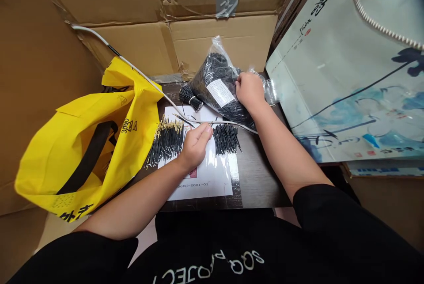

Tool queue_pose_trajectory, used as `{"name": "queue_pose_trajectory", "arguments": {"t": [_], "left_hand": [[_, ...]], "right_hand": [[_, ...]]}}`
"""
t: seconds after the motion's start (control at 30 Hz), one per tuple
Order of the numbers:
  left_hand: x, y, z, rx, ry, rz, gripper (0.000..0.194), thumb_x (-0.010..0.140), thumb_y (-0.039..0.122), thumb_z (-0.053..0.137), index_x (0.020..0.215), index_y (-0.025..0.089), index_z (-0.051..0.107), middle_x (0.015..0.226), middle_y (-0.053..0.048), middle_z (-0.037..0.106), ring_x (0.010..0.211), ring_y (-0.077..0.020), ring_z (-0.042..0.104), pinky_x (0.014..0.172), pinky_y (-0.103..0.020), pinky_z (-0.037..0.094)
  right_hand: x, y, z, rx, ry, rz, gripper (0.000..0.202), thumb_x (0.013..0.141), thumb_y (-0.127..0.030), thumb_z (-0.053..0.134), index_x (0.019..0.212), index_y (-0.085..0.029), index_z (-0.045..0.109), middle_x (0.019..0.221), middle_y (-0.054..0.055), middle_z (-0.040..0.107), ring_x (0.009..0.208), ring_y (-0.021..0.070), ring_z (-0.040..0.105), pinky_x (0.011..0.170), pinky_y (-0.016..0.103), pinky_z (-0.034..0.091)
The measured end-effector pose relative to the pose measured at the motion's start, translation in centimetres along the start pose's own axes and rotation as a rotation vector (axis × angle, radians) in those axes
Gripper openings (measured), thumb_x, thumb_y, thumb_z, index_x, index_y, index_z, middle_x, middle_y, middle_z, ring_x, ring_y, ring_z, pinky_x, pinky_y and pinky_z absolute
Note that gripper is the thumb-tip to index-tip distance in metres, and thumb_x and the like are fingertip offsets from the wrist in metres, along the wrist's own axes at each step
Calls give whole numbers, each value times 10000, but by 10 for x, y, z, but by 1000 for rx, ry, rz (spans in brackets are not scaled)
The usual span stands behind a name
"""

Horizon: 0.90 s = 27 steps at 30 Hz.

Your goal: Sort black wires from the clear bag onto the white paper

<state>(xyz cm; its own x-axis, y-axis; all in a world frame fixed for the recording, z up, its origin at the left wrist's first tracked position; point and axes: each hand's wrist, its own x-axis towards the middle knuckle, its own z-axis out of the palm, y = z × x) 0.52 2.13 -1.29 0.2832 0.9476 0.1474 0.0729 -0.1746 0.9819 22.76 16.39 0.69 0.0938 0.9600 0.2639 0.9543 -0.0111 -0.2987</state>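
My left hand (195,145) is closed in a pinch over a printed sheet, with a thin tip like a wire end showing at the thumb. To its left lies a spread row of short black wires (169,138) with gold-coloured ends. Another bunch of short black wires (227,139) lies just to its right. My right hand (251,92) has its fingers curled against a clear plastic bag (215,72) full of thin black pieces; its fingertips are partly hidden. A white label (220,92) is on the bag. A tied black bundle (191,98) sits beside it.
A white cable (145,76) runs across the dark table (261,178), passing just beyond my left hand. The printed sheet (202,189) lies under the wires. A yellow bag (86,142) stands left, a pale paper bag (347,81) right, cardboard boxes (221,36) behind.
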Motion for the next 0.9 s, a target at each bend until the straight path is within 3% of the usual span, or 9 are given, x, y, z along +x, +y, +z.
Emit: {"name": "queue_pose_trajectory", "arguments": {"t": [0.13,0.33,0.5,0.7,0.9], "left_hand": [[-1,-2,0,-3,-11,-20,457,1005,456,482,636,205,382,597,29,333,556,-116,300,523,-298,228],[3,-5,-2,-229,-54,-124,443,955,407,510,592,207,352,562,52,266,502,-92,231,496,-283,169],[5,-6,-5,-366,-107,-165,428,868,378,537,550,217,301,528,66,201,469,-79,174,491,-284,124],[6,-8,-5,-428,-153,-154,443,811,376,548,510,221,262,500,69,173,441,-72,181,484,-281,149],[7,-2,-2,-550,-165,-166,459,817,376,567,509,216,268,480,84,156,405,-56,177,450,-254,159]], "right_hand": [[2,-3,-5,-52,-41,61,226,941,-182,537,1010,-77,725,1080,221,684,996,306,637,885,476,478],[-1,-6,-10,-87,-92,46,238,959,-186,547,1008,-47,734,1080,243,682,1040,337,640,904,501,487],[-5,-3,-11,-37,-71,10,295,983,-240,511,1010,-54,739,1045,231,684,1031,326,625,926,521,474],[-5,1,-7,-52,-42,-11,223,931,-196,549,977,-118,753,993,164,720,897,250,622,855,436,488],[-7,0,-5,-52,15,33,275,948,-160,457,1056,-87,698,1047,199,715,955,295,636,846,442,489]]}}
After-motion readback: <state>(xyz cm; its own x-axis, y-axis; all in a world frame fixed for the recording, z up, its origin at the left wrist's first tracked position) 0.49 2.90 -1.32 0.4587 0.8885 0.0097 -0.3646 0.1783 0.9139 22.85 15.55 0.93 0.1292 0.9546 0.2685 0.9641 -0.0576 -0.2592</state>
